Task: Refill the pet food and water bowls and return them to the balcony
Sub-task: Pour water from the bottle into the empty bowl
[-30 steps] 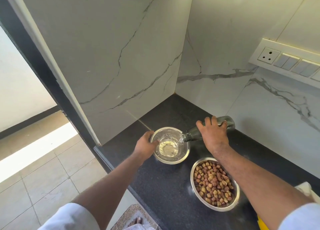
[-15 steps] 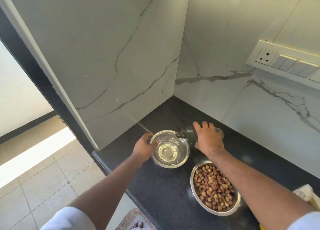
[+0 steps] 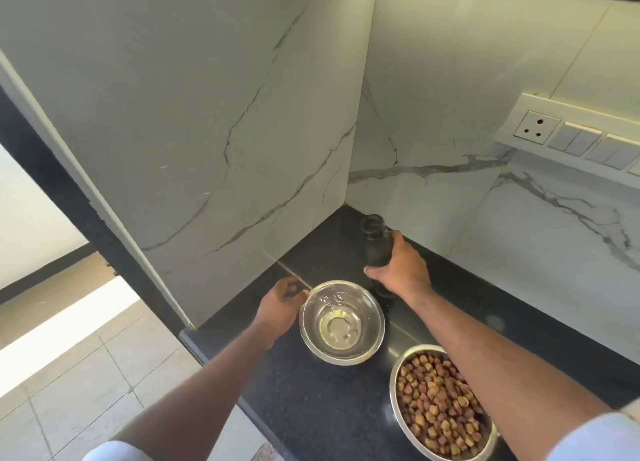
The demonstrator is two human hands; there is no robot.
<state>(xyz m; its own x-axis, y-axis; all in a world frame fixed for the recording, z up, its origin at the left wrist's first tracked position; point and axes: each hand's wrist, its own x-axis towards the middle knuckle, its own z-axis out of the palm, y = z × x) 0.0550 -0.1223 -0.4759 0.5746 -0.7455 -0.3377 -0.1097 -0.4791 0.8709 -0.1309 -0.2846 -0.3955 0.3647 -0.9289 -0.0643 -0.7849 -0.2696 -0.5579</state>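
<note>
Nearest on the black countertop, a steel bowl of kibble. Beyond it, a steel water bowl with shallow water, left hand curled against its rim. Farther back, right hand wrapped around an upright, uncapped dark bottle. Behind, marble wall and switch panel.

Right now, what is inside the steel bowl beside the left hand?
The steel bowl holds a shallow pool of clear water, with droplets on its inner wall. Nothing else shows inside. The left hand is at its rim; what lies under the bowl is hidden.
</note>
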